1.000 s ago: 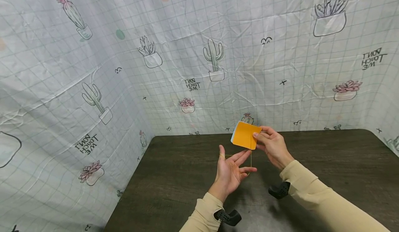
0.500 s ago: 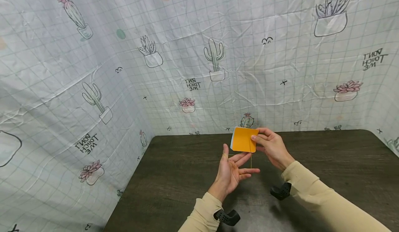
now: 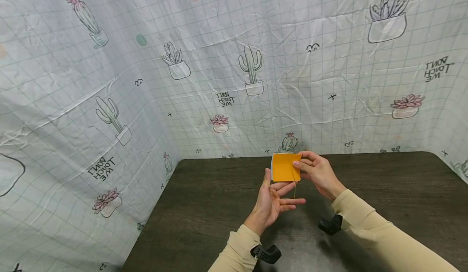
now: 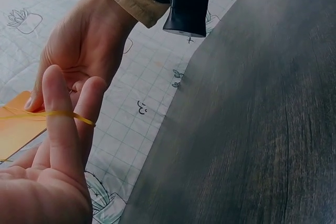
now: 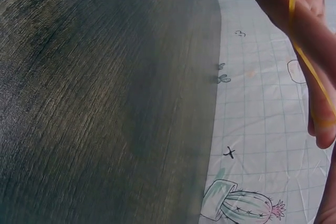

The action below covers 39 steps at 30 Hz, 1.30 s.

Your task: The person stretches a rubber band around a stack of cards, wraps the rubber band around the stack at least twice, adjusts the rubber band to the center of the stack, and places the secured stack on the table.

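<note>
In the head view my right hand [image 3: 321, 176] pinches a small square stack of cards [image 3: 285, 167] at its right side, thumb on the orange front. A pale blue-white edge shows along the stack's left side. My left hand [image 3: 270, 205] is just below, palm up, fingers spread and fairly straight, its thumb near the stack's lower left corner. A yellow rubber band [image 4: 63, 114] loops around fingers of the left hand and runs across the orange face of the cards. In the right wrist view, the band [image 5: 304, 56] is stretched along the left hand's fingers; the cards are out of sight there.
Both hands are held over a dark wood-grain table [image 3: 204, 207]. A white curtain [image 3: 204, 60] printed with cacti and a grid hangs behind it and along the left side. Black wrist devices [image 3: 267, 255] sit on both cream sleeves.
The stack has come down and slightly left, turning from tilted to nearly level. My left thumb has moved right, up to the stack's edge. My right hand keeps its pinch.
</note>
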Each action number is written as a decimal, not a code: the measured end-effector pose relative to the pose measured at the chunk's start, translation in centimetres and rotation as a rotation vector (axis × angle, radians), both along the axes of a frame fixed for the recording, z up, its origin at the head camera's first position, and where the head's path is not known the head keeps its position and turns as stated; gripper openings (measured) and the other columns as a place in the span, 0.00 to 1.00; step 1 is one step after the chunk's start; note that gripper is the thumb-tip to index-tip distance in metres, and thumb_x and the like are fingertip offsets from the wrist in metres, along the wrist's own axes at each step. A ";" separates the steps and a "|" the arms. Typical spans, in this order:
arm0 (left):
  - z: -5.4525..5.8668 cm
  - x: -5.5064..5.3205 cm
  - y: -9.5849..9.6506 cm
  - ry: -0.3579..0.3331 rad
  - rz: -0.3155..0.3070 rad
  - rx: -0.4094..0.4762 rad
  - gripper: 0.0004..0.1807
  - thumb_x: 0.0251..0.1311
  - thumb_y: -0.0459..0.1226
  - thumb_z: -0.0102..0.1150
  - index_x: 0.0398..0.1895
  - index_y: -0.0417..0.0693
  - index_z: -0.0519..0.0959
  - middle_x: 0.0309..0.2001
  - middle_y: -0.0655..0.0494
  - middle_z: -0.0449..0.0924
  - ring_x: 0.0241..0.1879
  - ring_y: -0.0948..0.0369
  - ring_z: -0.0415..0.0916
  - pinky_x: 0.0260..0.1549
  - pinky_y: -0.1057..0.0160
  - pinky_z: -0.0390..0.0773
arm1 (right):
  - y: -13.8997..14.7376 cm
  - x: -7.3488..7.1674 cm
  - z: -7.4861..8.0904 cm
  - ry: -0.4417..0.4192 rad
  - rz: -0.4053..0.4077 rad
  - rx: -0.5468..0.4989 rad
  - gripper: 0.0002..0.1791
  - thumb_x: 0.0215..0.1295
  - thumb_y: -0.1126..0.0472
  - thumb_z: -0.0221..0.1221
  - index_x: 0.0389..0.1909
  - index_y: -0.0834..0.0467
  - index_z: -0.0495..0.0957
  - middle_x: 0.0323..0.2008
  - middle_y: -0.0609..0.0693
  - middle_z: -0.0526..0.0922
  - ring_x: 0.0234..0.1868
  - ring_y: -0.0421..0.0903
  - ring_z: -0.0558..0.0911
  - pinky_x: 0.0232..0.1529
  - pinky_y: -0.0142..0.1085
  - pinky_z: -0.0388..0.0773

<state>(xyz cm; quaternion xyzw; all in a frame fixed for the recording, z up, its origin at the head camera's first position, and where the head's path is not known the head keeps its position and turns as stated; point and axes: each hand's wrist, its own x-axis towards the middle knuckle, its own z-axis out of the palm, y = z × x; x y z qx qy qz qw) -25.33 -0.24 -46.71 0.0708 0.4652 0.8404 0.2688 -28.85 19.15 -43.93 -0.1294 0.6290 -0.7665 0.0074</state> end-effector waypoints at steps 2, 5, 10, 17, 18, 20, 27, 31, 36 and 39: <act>0.0 0.0 0.0 0.004 0.000 -0.012 0.62 0.56 0.78 0.40 0.72 0.30 0.63 0.68 0.45 0.71 0.48 0.43 0.83 0.31 0.66 0.85 | 0.0 0.0 0.0 0.012 -0.003 0.020 0.19 0.73 0.63 0.59 0.57 0.71 0.68 0.44 0.46 0.87 0.46 0.43 0.85 0.45 0.40 0.85; -0.1 0.0 0.0 0.004 0.000 -0.025 0.63 0.56 0.78 0.41 0.72 0.30 0.63 0.68 0.46 0.72 0.49 0.42 0.82 0.31 0.66 0.85 | 0.0 0.0 -0.1 0.028 -0.012 0.054 0.21 0.73 0.62 0.59 0.57 0.72 0.68 0.45 0.46 0.87 0.46 0.43 0.85 0.45 0.40 0.85; -0.1 -0.2 -0.1 -0.009 0.002 -0.031 0.60 0.60 0.76 0.38 0.71 0.29 0.63 0.66 0.46 0.73 0.49 0.41 0.82 0.30 0.65 0.85 | 0.2 -0.2 -0.3 0.042 -0.016 0.082 0.19 0.73 0.62 0.60 0.56 0.70 0.69 0.44 0.46 0.87 0.45 0.44 0.86 0.45 0.42 0.85; -0.1 -0.3 -0.4 -0.023 -0.006 -0.022 0.63 0.56 0.78 0.40 0.72 0.29 0.63 0.66 0.45 0.73 0.50 0.41 0.81 0.31 0.65 0.85 | 0.2 -0.3 -0.5 0.056 -0.007 0.113 0.18 0.73 0.61 0.60 0.55 0.69 0.69 0.44 0.46 0.87 0.45 0.44 0.86 0.44 0.44 0.85; -0.1 -0.3 -0.4 -0.025 -0.009 -0.019 0.63 0.57 0.78 0.39 0.72 0.29 0.62 0.66 0.45 0.73 0.50 0.41 0.81 0.31 0.65 0.85 | 0.2 -0.3 -0.5 0.061 -0.005 0.117 0.18 0.73 0.61 0.60 0.55 0.69 0.69 0.45 0.46 0.87 0.45 0.45 0.86 0.44 0.45 0.85; 0.0 -0.3 -0.5 -0.029 -0.014 -0.011 0.63 0.58 0.78 0.38 0.72 0.29 0.62 0.67 0.45 0.73 0.50 0.41 0.81 0.30 0.65 0.85 | 0.2 -0.3 -0.4 0.070 0.000 0.125 0.18 0.73 0.62 0.59 0.55 0.69 0.69 0.45 0.47 0.87 0.45 0.45 0.86 0.44 0.45 0.85; 0.0 -0.5 -0.8 -0.046 -0.036 0.018 0.63 0.58 0.79 0.35 0.72 0.29 0.61 0.67 0.44 0.72 0.51 0.40 0.80 0.31 0.64 0.85 | 0.2 -0.4 -0.3 0.095 0.004 0.145 0.18 0.73 0.63 0.59 0.55 0.70 0.70 0.44 0.47 0.87 0.44 0.45 0.86 0.43 0.45 0.86; -0.1 -0.6 -1.0 -0.052 -0.051 0.035 0.65 0.56 0.80 0.34 0.73 0.29 0.60 0.67 0.44 0.72 0.51 0.40 0.80 0.33 0.64 0.85 | 0.3 -0.4 -0.3 0.085 0.007 0.153 0.17 0.73 0.62 0.60 0.55 0.69 0.70 0.43 0.47 0.87 0.44 0.44 0.86 0.43 0.45 0.86; 0.0 -0.6 -1.1 -0.051 -0.071 0.053 0.66 0.56 0.80 0.33 0.73 0.28 0.58 0.69 0.43 0.70 0.52 0.39 0.79 0.33 0.64 0.85 | 0.4 -0.4 0.0 0.083 0.015 0.151 0.16 0.73 0.63 0.60 0.54 0.69 0.71 0.43 0.47 0.87 0.43 0.44 0.86 0.43 0.44 0.86; 0.0 -0.7 -1.2 -0.049 -0.078 0.061 0.65 0.57 0.80 0.31 0.74 0.28 0.58 0.69 0.43 0.70 0.52 0.40 0.79 0.33 0.65 0.85 | 0.5 -0.3 0.1 0.088 0.027 0.143 0.16 0.73 0.63 0.60 0.54 0.69 0.71 0.43 0.48 0.87 0.43 0.44 0.86 0.42 0.43 0.86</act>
